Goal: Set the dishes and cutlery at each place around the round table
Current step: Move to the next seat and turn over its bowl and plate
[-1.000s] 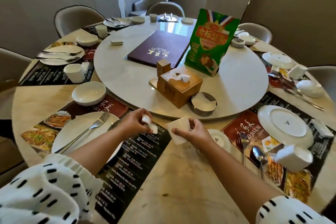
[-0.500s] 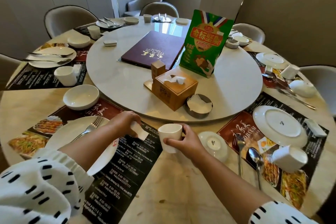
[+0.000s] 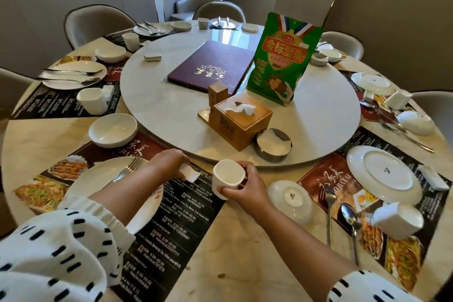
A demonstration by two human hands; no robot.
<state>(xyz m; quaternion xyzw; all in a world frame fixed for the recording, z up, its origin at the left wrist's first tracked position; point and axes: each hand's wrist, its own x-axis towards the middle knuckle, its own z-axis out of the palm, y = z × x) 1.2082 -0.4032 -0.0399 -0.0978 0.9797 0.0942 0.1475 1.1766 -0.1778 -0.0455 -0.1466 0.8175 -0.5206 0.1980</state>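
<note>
Gripping the upright white cup [image 3: 229, 176] in the curled right hand [image 3: 247, 191] at lower centre, at the dark placemat's [image 3: 171, 240] right edge; pinching a small white rest [image 3: 188, 175] in the left hand [image 3: 166, 162] just left of it; plate [image 3: 93, 179] with fork [image 3: 130, 167] further left

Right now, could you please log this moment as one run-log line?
place: nearest | right hand: holds cup upright at placemat edge | left hand: holds white cutlery rest beside plate
</note>
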